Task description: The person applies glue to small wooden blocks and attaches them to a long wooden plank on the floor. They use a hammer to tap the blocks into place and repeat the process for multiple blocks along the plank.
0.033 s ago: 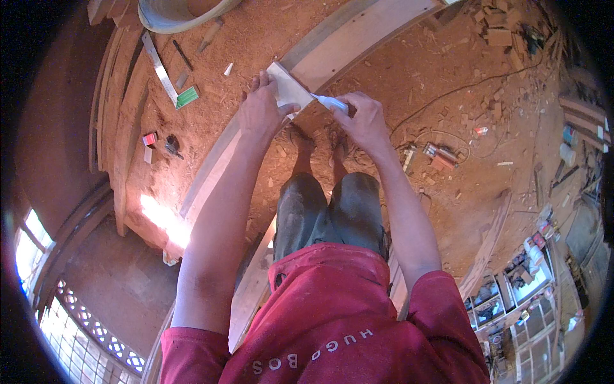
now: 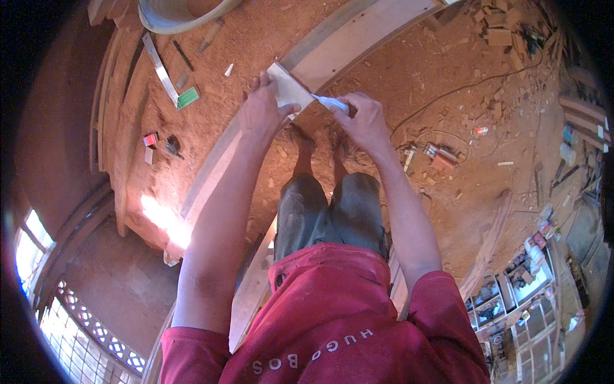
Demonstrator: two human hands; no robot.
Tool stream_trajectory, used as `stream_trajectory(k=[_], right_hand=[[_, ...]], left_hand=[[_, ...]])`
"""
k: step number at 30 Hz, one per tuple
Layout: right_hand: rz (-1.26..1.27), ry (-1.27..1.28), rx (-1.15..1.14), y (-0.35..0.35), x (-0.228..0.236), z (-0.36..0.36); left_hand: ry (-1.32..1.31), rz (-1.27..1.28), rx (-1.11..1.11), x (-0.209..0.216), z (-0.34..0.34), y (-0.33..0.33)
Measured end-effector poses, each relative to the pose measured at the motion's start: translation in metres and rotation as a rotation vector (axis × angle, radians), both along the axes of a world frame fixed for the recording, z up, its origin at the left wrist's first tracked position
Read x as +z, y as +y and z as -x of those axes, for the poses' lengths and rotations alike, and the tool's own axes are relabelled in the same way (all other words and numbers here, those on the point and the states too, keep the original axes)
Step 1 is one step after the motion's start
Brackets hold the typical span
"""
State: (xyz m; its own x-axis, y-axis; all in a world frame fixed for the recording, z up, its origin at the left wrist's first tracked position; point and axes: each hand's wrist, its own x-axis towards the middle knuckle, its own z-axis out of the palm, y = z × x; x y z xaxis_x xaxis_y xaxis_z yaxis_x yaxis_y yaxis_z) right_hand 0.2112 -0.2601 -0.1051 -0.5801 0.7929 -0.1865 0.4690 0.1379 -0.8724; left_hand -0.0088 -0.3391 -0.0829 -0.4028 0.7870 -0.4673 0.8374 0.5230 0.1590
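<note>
My left hand grips a pale, flat wooden piece, with the fingers over its far left edge and the thumb on its near side. This piece lies at the end of a long wooden beam that runs to the upper right. In my right hand is a small white-and-blue squeeze bottle, held between thumb and fingers. Its narrow tip points left and meets the right corner of the wooden piece, or comes very close to it. Whether anything flows from the tip is too small to tell.
Left of my hands, a try square with a green handle lies on the dusty surface, near a red box. A round basin stands at the far edge. Right, a corded power tool rests among wood scraps; compartment boxes stand lower right.
</note>
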Motion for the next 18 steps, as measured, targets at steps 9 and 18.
stream_trajectory(k=[9, 18], right_hand=[[0.013, -0.023, -0.034, -0.003, 0.001, -0.007], [0.370, 0.187, -0.374, -0.054, -0.012, -0.038]], left_hand=[[-0.037, 0.043, 0.008, 0.003, -0.003, 0.007], [0.138, -0.041, -0.221, -0.001, 0.011, 0.005]])
